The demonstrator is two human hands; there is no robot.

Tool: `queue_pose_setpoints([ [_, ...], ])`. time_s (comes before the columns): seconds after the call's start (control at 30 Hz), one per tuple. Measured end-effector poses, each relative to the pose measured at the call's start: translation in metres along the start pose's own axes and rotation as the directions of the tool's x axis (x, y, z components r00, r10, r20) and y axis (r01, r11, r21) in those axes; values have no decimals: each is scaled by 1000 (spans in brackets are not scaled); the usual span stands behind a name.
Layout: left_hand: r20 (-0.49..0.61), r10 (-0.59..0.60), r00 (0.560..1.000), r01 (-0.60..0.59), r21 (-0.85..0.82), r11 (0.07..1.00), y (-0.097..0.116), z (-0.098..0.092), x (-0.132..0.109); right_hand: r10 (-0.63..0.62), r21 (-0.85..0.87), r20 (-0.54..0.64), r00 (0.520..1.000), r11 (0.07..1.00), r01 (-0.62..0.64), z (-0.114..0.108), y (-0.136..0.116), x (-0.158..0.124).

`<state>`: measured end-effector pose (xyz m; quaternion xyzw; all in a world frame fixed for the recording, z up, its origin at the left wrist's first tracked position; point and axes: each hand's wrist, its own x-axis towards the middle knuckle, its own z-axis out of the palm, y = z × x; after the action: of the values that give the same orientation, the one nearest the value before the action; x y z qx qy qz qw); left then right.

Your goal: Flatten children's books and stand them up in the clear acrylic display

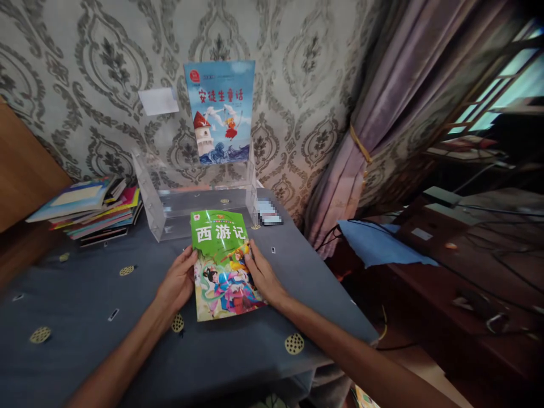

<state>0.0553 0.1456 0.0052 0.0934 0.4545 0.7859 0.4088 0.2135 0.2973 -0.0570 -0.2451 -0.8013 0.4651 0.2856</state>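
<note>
Between my two hands is a green picture book (223, 266) with white Chinese characters and colourful figures on its cover. My left hand (178, 277) grips its left edge, and my right hand (263, 272) grips the right edge, thumb on the cover. The fingers behind the book are hidden. Just beyond it, a clear acrylic rack (155, 209) stands on the table. A blue book (221, 113) with red characters is upright at the rack's back, cover facing me.
A stack of books and booklets (97, 207) lies left of the rack. A phone-like item (269, 212), partly pixelated, lies to its right. The patterned cloth covers the table (85, 340). Beyond its right edge are a curtain (340, 170) and a dark desk (425, 289) with cables and a blue cloth (382, 243).
</note>
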Motion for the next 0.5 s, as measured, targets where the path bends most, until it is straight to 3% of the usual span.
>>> queue_pose_setpoints([
  [0.2,40,35,999,-36,5,999,6,9,9,321,391,-92,942,882,-262,0,-35,22],
  [0.33,-10,135,991,-134,72,988,7,22,20,211,516,-237,948,854,-61,2,-52,33],
  [0.4,-35,232,972,-225,143,964,5,28,26,138,502,-322,937,864,45,3,-54,40],
  [0.5,21,331,943,-326,236,915,1,30,35,48,451,-402,914,880,152,4,-54,52],
])
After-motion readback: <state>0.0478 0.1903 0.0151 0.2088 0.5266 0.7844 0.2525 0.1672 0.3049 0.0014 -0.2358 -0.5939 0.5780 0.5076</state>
